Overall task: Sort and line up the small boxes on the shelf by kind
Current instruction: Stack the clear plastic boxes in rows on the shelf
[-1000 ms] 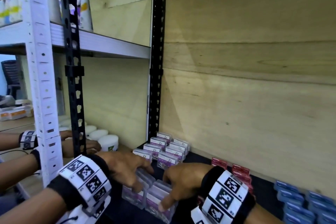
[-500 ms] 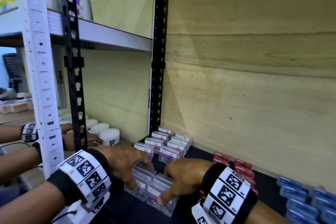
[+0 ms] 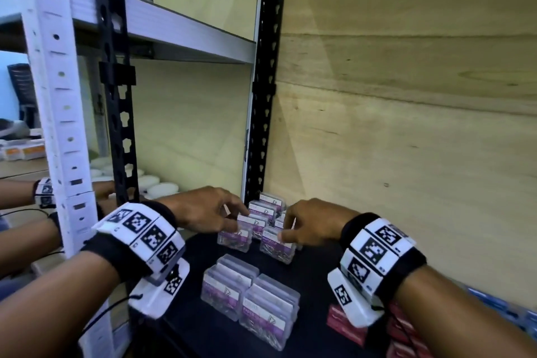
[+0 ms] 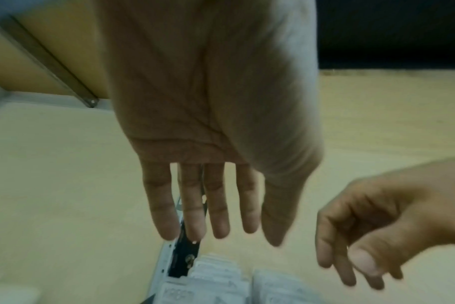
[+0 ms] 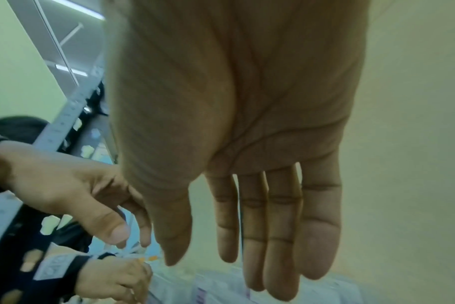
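Small clear boxes with purple labels stand on the black shelf [image 3: 200, 331] in two clusters. The near cluster [image 3: 251, 299] sits between my wrists, untouched. The far cluster [image 3: 263, 211] fills the back left corner, with two boxes [image 3: 234, 238] [image 3: 276, 245] at its front. My left hand [image 3: 232, 216] hovers over the left one and my right hand [image 3: 286, 231] over the right one. In the wrist views the left hand [image 4: 221, 232] and the right hand [image 5: 247, 267] both show straight fingers that hold nothing, with boxes [image 4: 216, 273] [image 5: 221, 288] just beyond the fingertips.
Red boxes [image 3: 345, 322] lie under my right wrist, and blurred blue boxes [image 3: 491, 299] lie further right. A black upright post [image 3: 264, 96] marks the back corner. White round jars [image 3: 158, 187] and another person's hands [image 3: 43, 192] are in the bay to the left.
Both hands let go of the near cluster of boxes and moved back to the far cluster. The near boxes stay where they were.
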